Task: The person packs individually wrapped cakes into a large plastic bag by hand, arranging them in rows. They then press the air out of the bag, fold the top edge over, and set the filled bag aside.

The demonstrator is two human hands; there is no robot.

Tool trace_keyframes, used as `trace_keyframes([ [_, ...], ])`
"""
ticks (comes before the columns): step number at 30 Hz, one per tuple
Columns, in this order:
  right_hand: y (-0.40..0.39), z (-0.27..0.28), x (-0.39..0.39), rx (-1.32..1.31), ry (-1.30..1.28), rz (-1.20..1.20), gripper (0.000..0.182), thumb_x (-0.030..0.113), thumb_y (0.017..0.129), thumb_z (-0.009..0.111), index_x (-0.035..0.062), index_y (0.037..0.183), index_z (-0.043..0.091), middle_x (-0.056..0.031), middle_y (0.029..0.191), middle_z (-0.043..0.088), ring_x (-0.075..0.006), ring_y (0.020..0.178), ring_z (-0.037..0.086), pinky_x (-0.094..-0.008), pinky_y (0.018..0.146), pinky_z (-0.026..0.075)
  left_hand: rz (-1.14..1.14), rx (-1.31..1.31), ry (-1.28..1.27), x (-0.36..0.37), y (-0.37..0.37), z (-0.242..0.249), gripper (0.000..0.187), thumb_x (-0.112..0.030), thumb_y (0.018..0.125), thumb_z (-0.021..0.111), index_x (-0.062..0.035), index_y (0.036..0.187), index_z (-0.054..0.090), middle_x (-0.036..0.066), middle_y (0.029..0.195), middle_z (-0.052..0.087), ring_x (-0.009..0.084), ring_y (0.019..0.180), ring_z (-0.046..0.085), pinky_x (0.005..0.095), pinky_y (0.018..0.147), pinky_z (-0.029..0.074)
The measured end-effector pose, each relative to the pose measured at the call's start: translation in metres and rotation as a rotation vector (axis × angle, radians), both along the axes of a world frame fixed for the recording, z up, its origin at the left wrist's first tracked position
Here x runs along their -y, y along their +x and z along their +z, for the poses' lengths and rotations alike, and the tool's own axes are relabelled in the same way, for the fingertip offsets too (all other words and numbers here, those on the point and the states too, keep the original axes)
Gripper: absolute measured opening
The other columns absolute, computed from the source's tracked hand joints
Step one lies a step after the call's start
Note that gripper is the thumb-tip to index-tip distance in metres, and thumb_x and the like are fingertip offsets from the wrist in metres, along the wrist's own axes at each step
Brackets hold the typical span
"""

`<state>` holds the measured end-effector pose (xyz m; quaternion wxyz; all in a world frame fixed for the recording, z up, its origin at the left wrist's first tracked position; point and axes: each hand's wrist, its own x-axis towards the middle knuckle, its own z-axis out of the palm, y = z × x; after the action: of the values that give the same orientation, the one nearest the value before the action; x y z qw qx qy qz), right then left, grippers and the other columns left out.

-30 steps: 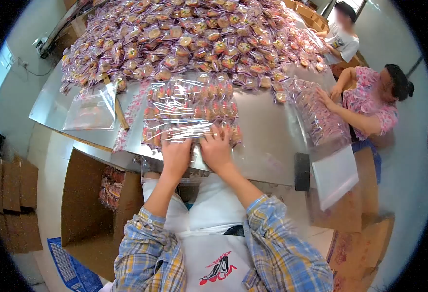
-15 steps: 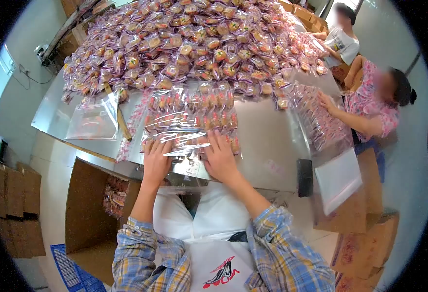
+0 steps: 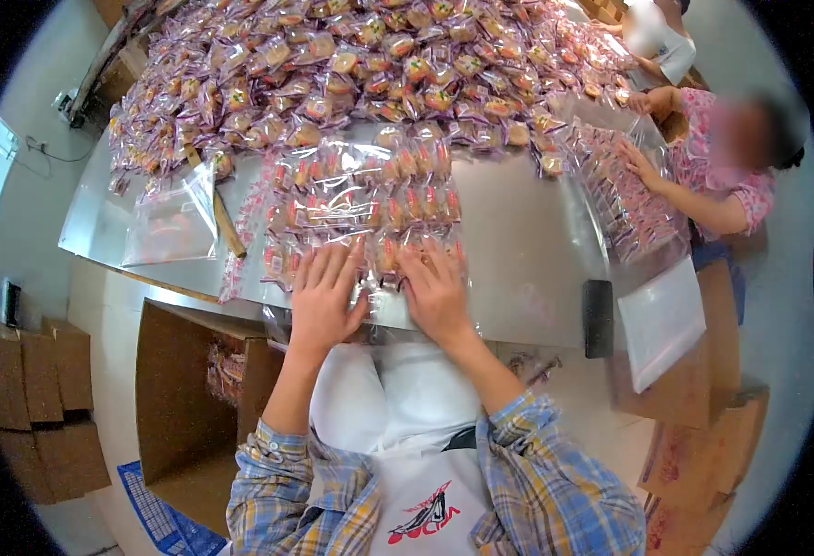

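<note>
A large clear plastic bag (image 3: 362, 209) lies flat on the metal table, with wrapped pastries (image 3: 411, 199) in three rows inside it. My left hand (image 3: 325, 298) rests palm down on the near row, fingers stretched out. Beside it, my right hand (image 3: 435, 292) presses on the right part of that row, its fingers also extended. Neither hand grips anything. The bag's near end hangs toward the table edge below my wrists.
A big heap of wrapped pastries (image 3: 351, 69) covers the far table. Left are clear bags (image 3: 173, 222) and a wooden strip (image 3: 229, 222); right, a black block (image 3: 598, 319) and a stack of plastic bags (image 3: 662, 324). An open carton (image 3: 180, 398) stands below. A co-worker (image 3: 713, 176) handles another filled bag (image 3: 624, 190).
My left hand has shifted right and lies flatter over the near row; my right hand has moved slightly right. The plastic over the pastries looks smoother. The co-worker's far hand has come forward.
</note>
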<state>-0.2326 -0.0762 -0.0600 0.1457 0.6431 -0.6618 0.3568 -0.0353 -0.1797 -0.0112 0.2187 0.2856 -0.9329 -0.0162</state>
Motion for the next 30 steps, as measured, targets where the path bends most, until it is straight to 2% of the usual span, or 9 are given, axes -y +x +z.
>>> trace_keyframes([
  [4, 0.000, 0.003, 0.002, 0.058, -0.003, -0.021, 0.041, 0.007, 0.090, 0.062, -0.0001, 0.131, 0.065, -0.0139, 0.143, 0.062, -0.0382, 0.139, 0.052, -0.0511, 0.118, 0.040, -0.001, 0.015, -0.075, -0.006, -0.025, -0.007, 0.061, -0.038, 0.087, 0.080, -0.0065, 0.136, 0.064, 0.012, 0.149, 0.058, 0.0351, 0.137, 0.053, 0.0574, 0.121, 0.030],
  [8, 0.003, 0.005, -0.001, 0.117, 0.173, -0.143, 0.045, 0.007, 0.090, 0.064, -0.0003, 0.135, 0.062, -0.0142, 0.146, 0.059, -0.0383, 0.141, 0.051, -0.0508, 0.118, 0.039, 0.111, -0.015, 0.073, 0.000, -0.029, -0.018, 0.055, -0.038, 0.085, 0.083, -0.0108, 0.130, 0.070, 0.008, 0.131, 0.070, 0.0317, 0.128, 0.061, 0.0601, 0.120, 0.028],
  [9, 0.002, 0.004, -0.001, 0.099, 0.211, -0.147, 0.046, 0.007, 0.090, 0.065, -0.0002, 0.136, 0.061, -0.0142, 0.147, 0.059, -0.0383, 0.141, 0.051, -0.0507, 0.118, 0.040, 0.117, 0.007, -0.005, -0.001, -0.032, -0.013, 0.049, -0.038, 0.087, 0.081, -0.0111, 0.127, 0.072, 0.008, 0.125, 0.073, 0.0301, 0.123, 0.065, 0.0602, 0.121, 0.028],
  [12, -0.005, -0.007, 0.000, 0.187, 0.149, -0.087, 0.045, 0.006, 0.089, 0.066, 0.0009, 0.133, 0.064, -0.0134, 0.144, 0.061, -0.0382, 0.141, 0.051, -0.0503, 0.116, 0.041, 0.070, 0.043, -0.001, -0.007, -0.031, -0.015, 0.049, -0.038, 0.089, 0.080, -0.0104, 0.128, 0.072, 0.007, 0.126, 0.073, 0.0304, 0.124, 0.064, 0.0603, 0.122, 0.028],
  [15, -0.010, -0.005, -0.004, 0.120, 0.097, -0.037, 0.039, 0.005, 0.089, 0.066, 0.0026, 0.128, 0.068, -0.0127, 0.140, 0.064, -0.0371, 0.141, 0.051, -0.0499, 0.113, 0.043, 0.034, 0.066, 0.039, -0.006, -0.039, -0.006, 0.056, -0.038, 0.084, 0.082, -0.0162, 0.134, 0.070, 0.010, 0.129, 0.071, 0.0324, 0.125, 0.061, 0.0593, 0.122, 0.030],
  [18, -0.013, -0.019, -0.003, 0.012, -0.006, -0.008, 0.049, 0.008, 0.082, 0.075, 0.0037, 0.131, 0.068, -0.0125, 0.148, 0.060, -0.0371, 0.140, 0.054, -0.0524, 0.116, 0.042, 0.009, 0.133, -0.054, -0.008, -0.042, -0.007, 0.067, -0.036, 0.081, 0.082, -0.0224, 0.145, 0.063, 0.015, 0.130, 0.063, 0.0340, 0.127, 0.056, 0.0579, 0.119, 0.031],
  [21, -0.012, -0.017, -0.004, 0.081, 0.023, 0.012, 0.040, 0.007, 0.088, 0.067, 0.0043, 0.129, 0.069, -0.0116, 0.140, 0.065, -0.0350, 0.139, 0.053, -0.0529, 0.120, 0.037, 0.034, 0.081, 0.032, -0.011, -0.044, -0.011, 0.064, -0.032, 0.083, 0.081, -0.0206, 0.143, 0.064, 0.014, 0.133, 0.063, 0.0327, 0.130, 0.055, 0.0582, 0.119, 0.029],
  [27, -0.001, 0.012, 0.001, 0.210, 0.242, -0.069, 0.046, 0.014, 0.088, 0.068, 0.0047, 0.133, 0.067, -0.0113, 0.141, 0.064, -0.0340, 0.142, 0.050, -0.0635, 0.123, 0.028, 0.062, 0.141, -0.019, -0.012, -0.040, -0.022, 0.053, -0.030, 0.088, 0.075, -0.0162, 0.139, 0.066, 0.007, 0.154, 0.056, 0.0314, 0.146, 0.047, 0.0564, 0.122, 0.025],
  [30, -0.009, -0.007, -0.002, 0.072, 0.180, -0.049, 0.058, 0.015, 0.083, 0.076, 0.0031, 0.138, 0.064, -0.0130, 0.149, 0.059, -0.0363, 0.143, 0.048, -0.0529, 0.118, 0.039, 0.077, -0.021, -0.011, -0.016, -0.046, -0.026, 0.050, -0.025, 0.087, 0.075, -0.0151, 0.136, 0.068, 0.010, 0.146, 0.063, 0.0300, 0.140, 0.054, 0.0554, 0.121, 0.028],
])
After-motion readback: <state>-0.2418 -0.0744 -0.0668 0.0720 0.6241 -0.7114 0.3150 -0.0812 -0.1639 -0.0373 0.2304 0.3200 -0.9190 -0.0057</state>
